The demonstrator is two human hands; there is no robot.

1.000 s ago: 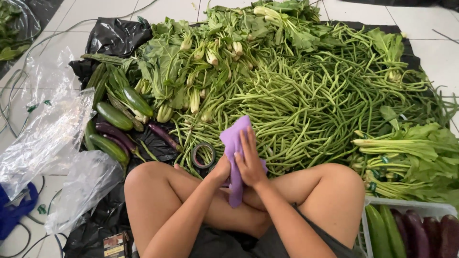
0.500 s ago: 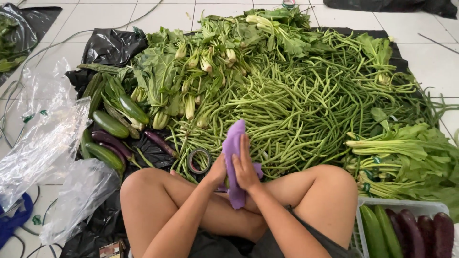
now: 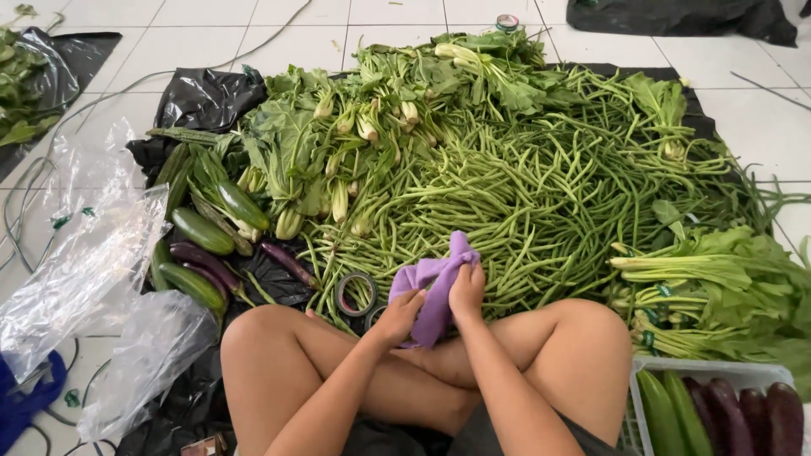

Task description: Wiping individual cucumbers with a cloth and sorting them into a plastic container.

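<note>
Purple cloth (image 3: 435,287) in both hands, black sheet (image 3: 194,97), tiled floor (image 3: 253,17)

Place: home floor used as a produce-sorting spot, or the back of a small market stall; cannot tell which.
Floor: white tiles (image 3: 752,118).
Ground cover: black plastic sheet (image 3: 198,97) under heaped long beans (image 3: 541,194) and leafy greens (image 3: 338,143).
Packing supplies: clear plastic bags (image 3: 93,262), tape roll (image 3: 356,293).
Container: white crate (image 3: 718,371) of cucumbers and aubergines.
</note>
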